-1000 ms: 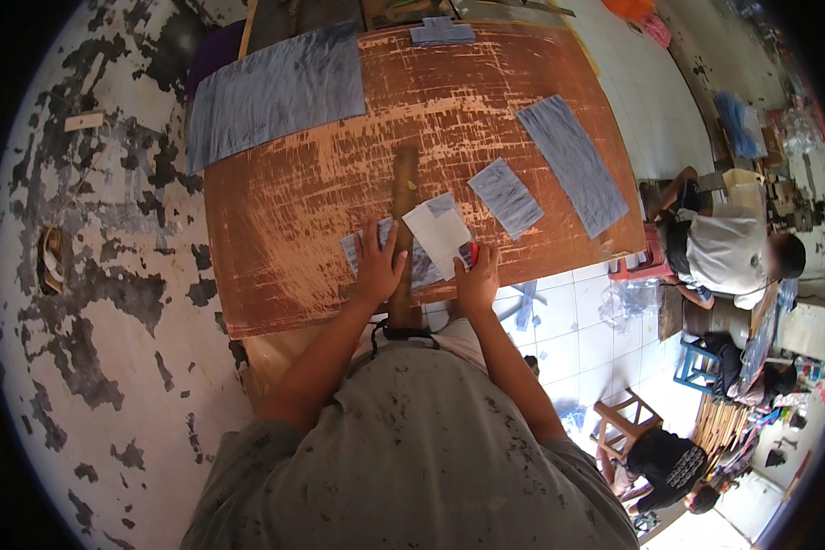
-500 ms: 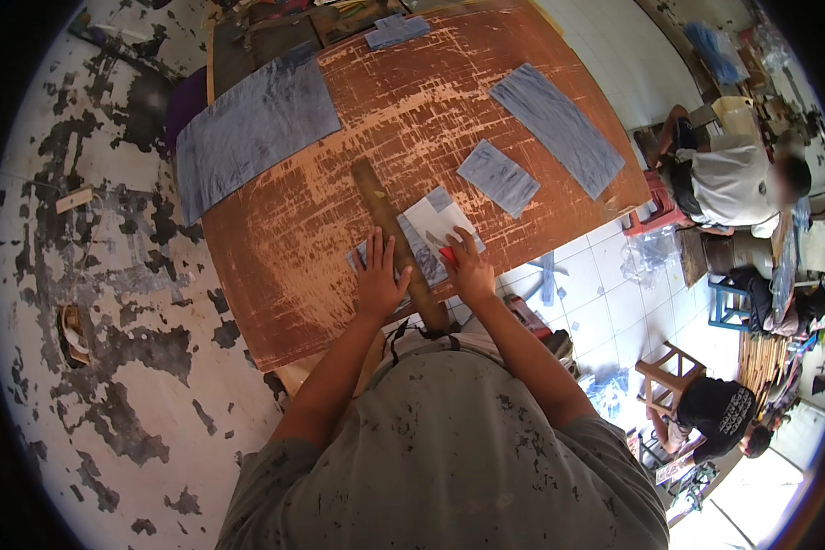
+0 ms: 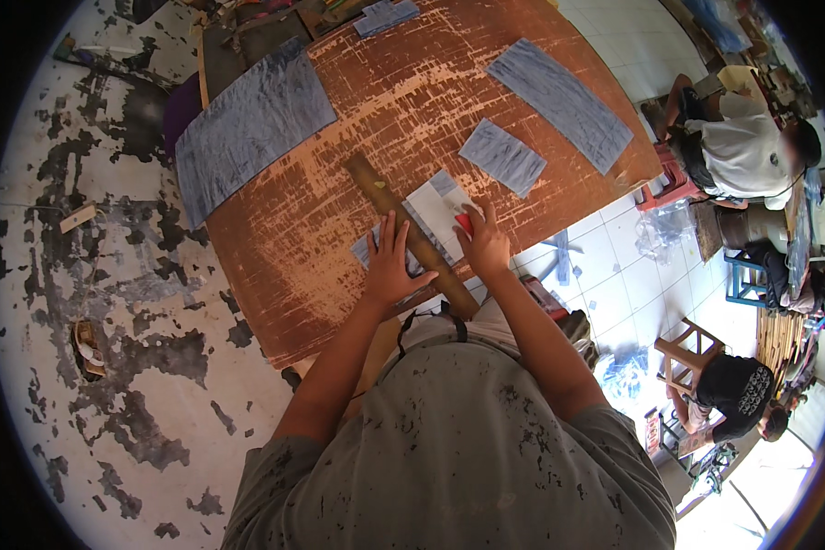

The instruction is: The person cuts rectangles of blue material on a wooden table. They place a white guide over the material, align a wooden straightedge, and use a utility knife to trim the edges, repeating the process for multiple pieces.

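Note:
My left hand (image 3: 396, 269) lies flat with its fingers spread, thumb across a long brown wooden strip (image 3: 372, 186). Beneath its fingers is part of a grey streaked sheet (image 3: 361, 249). My right hand (image 3: 488, 246) is closed around a small red tool (image 3: 465, 223), whose working end I cannot make out. It rests at the right edge of a white rectangular piece (image 3: 434, 203), which lies along the strip's right side over grey material.
On the scratched brown board (image 3: 275, 284) lie a large grey sheet (image 3: 252, 128), a small grey rectangle (image 3: 502, 158), a long grey strip (image 3: 564, 103) and grey pieces (image 3: 385, 16) at the back. Two people (image 3: 742, 151) sit at the right, near a wooden stool (image 3: 689, 356).
My right hand has moved away from me and slightly right with the red tool. The strip's near end has swung right, and my left thumb has spread outward. The whole view has shifted a little.

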`<control>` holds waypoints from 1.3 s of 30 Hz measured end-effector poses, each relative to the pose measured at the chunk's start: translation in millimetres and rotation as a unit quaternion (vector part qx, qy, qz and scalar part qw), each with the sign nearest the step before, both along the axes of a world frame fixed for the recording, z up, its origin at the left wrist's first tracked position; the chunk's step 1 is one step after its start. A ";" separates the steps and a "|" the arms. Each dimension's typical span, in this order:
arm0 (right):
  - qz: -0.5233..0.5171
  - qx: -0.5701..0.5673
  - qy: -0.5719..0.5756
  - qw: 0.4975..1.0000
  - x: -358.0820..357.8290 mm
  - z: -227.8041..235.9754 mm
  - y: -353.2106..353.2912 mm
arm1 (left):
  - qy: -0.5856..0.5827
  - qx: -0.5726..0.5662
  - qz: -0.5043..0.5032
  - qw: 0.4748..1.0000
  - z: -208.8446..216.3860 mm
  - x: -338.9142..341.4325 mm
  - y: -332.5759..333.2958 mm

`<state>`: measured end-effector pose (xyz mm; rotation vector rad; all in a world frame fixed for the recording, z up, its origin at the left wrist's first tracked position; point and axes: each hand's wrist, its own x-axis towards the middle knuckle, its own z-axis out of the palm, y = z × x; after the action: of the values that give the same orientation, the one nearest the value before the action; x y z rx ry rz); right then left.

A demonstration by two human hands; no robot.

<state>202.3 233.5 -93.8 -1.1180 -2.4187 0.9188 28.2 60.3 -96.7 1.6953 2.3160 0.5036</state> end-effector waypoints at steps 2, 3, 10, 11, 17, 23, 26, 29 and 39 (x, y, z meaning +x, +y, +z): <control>-0.042 0.010 -0.010 0.999 -8.4 -5.7 10.9 | 0.006 0.001 0.001 1.000 -1.8 1.0 -0.1; -0.046 0.010 -0.016 0.999 -11.6 -6.5 14.9 | 0.003 0.003 0.000 1.000 -2.0 1.5 0.2; -0.005 0.003 -0.059 0.998 -16.7 -6.3 33.2 | -0.002 0.003 -0.001 1.000 -0.2 2.8 1.0; -0.005 0.009 -0.051 0.999 -16.5 -6.0 33.7 | -0.003 0.004 0.000 1.000 0.8 2.1 2.0; -0.010 0.007 -0.046 0.999 -16.0 -1.6 32.5 | -0.005 0.014 -0.080 0.997 7.5 -6.1 22.8; -0.011 -0.001 -0.052 0.999 -17.2 2.0 34.2 | 0.055 -0.040 -0.086 0.994 -3.8 -11.4 28.2; -0.008 0.002 -0.044 0.999 -16.1 -0.7 36.6 | 0.012 -0.030 -0.086 0.996 -3.8 -10.7 27.3; -0.005 -0.001 -0.041 0.999 -16.1 -0.4 37.3 | 0.009 -0.025 -0.089 0.996 -4.5 -11.5 26.3; -0.006 0.000 -0.050 0.999 -18.0 4.8 36.5 | -0.007 -0.005 -0.088 0.996 -7.2 -12.4 26.4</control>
<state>184.3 270.0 -89.0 -1.2045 -2.4887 0.8793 15.8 86.7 -103.9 1.8639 2.1290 0.4655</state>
